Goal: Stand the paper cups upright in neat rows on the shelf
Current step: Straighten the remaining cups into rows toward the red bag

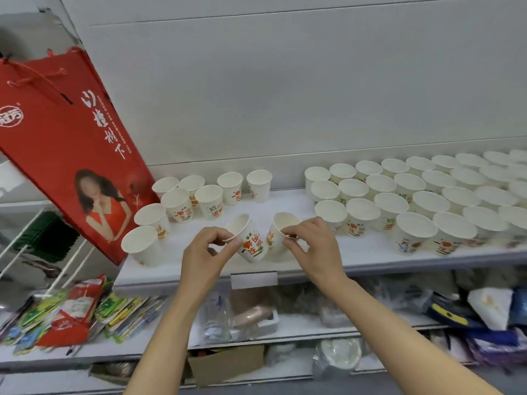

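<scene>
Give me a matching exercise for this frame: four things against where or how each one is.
Things:
1. left hand
2. right hand
3. red bag
4. block of cups

States:
A. leans at the shelf's left end
B. stands upright in rows on the right
C. pinches the rim of the right tilted cup
D. pinches the rim of the left tilted cup

Pairs: 1-D, 2-C, 3-A, 4-B

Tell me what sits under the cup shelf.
Under the cup shelf sits a lower shelf holding snack packets, clear bottles and wrapped goods. The forearms cover part of it.
</scene>
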